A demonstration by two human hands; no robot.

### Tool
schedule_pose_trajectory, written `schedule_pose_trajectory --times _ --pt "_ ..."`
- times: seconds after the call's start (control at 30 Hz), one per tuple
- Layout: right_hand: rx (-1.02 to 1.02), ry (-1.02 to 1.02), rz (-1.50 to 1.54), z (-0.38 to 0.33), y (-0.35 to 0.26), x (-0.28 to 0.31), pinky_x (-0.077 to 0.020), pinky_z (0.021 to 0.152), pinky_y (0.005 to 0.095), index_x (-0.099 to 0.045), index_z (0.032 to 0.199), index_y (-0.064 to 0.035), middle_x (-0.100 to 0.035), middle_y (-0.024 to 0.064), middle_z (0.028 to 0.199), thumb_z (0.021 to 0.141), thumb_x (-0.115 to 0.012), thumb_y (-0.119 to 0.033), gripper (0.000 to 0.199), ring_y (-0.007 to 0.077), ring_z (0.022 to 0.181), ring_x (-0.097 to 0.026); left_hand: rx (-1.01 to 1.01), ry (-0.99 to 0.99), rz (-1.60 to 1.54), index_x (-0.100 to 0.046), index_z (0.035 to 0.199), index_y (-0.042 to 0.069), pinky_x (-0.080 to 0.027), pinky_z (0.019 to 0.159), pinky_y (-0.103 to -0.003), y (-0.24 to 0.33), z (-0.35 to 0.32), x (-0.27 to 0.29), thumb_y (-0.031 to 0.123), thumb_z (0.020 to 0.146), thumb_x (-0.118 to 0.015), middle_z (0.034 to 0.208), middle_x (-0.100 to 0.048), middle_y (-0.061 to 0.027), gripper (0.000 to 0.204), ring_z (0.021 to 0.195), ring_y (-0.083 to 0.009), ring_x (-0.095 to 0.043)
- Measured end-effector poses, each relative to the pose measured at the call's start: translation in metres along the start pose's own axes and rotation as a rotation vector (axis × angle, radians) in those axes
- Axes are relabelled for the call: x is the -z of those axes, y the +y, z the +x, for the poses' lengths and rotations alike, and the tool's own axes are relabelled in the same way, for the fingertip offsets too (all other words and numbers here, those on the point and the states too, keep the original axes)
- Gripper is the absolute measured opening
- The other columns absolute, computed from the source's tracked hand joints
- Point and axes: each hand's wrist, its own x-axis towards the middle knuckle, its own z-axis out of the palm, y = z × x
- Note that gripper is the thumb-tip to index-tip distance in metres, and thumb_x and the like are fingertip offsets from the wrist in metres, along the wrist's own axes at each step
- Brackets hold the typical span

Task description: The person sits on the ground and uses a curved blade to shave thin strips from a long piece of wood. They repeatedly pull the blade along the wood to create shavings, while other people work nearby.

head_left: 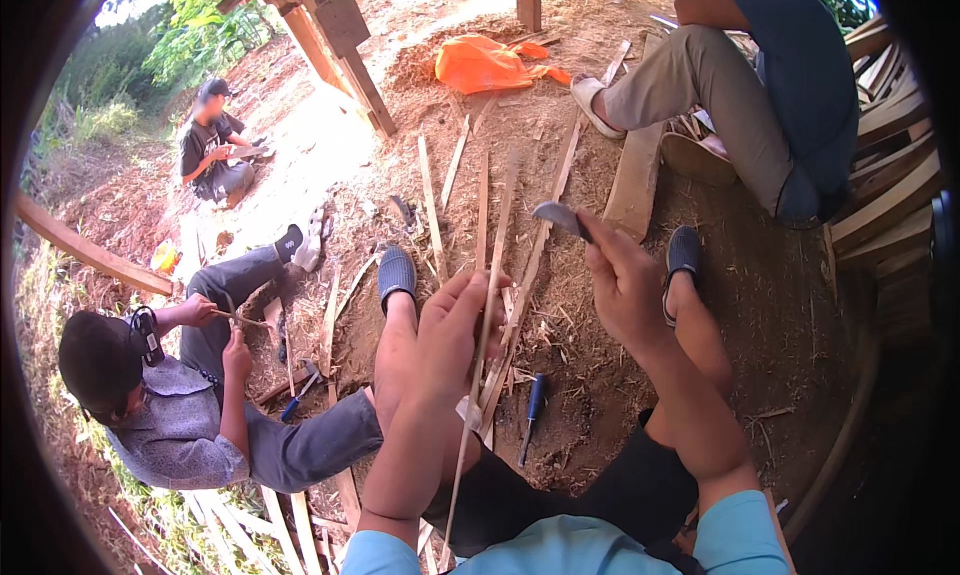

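My left hand is closed around a long thin wooden strip. The strip slants up and away, with its near end running down past my lap. My right hand, raised to the right of the strip, grips a knife with a short curved blade. The blade points left, apart from the strip; its handle is mostly hidden in my fingers. Below my hands, a blue-handled tool lies on the ground between my legs, its kind unclear.
On the left a seated person holds a thin stick, with a blue-handled hammer nearby. Another person sits at the right by a thick plank and stacked wood. An orange bag lies ahead; a third person sits farther off.
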Motion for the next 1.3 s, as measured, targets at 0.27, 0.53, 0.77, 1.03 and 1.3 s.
schedule_pose_trajectory --times 0.27,0.53,0.77,1.03,1.3 --pt "0.001 -0.299 0.048 -0.025 -0.026 -0.017 -0.0469 0.061 0.0405 -0.055 0.127 -0.0112 -0.058 0.0142 0.079 0.093 -0.055 -0.019 0.035 0.0320 0.068 -0.059 0.007 -0.185 -0.346 -0.054 0.100 0.003 -0.045 0.052 -0.025 0.011 0.014 0.037 0.035 0.099 -0.037 0.073 -0.057 -0.0047 0.037 0.057 -0.0142 -0.055" --pt "0.015 -0.135 0.060 -0.019 -0.018 -0.020 -0.0484 0.068 0.0399 -0.057 0.117 -0.0057 -0.062 0.0153 0.088 0.092 -0.057 -0.022 0.030 0.0336 0.079 -0.062 -0.025 -0.466 -0.059 -0.045 0.114 0.003 -0.050 0.052 -0.030 0.009 0.024 0.063 0.050 0.098 -0.033 0.073 -0.060 -0.0161 0.051 0.057 -0.0216 -0.060" --pt "-0.142 -0.169 0.057 -0.025 -0.007 -0.015 -0.0487 0.070 0.0397 -0.057 0.112 -0.0037 -0.063 0.0166 0.089 0.092 -0.058 -0.019 0.025 0.0338 0.083 -0.064 -0.076 -0.501 -0.040 -0.045 0.112 0.006 -0.050 0.056 -0.025 -0.001 0.031 0.063 0.053 0.092 -0.047 0.082 -0.061 -0.0134 0.051 0.061 -0.0174 -0.062" --pt "-0.331 -0.113 0.112 -0.023 0.002 -0.011 -0.0488 0.067 0.0361 -0.054 0.111 -0.0047 -0.063 0.0139 0.084 0.093 -0.057 -0.022 0.025 0.0269 0.076 -0.064 -0.089 -0.657 0.599 -0.059 0.111 0.002 -0.047 0.072 -0.021 -0.005 0.017 0.065 0.054 0.091 -0.054 0.095 -0.062 -0.0105 0.056 0.081 -0.0130 -0.063" --pt "-0.302 -0.291 0.145 -0.023 -0.016 -0.010 -0.0472 0.066 0.0393 -0.053 0.114 -0.0055 -0.062 0.0149 0.083 0.092 -0.057 -0.020 0.026 0.0302 0.073 -0.063 0.024 -0.129 0.176 -0.051 0.085 0.006 -0.044 0.053 -0.021 -0.005 -0.017 0.042 0.029 0.101 -0.043 0.068 -0.050 -0.0007 0.029 0.057 -0.0065 -0.051"
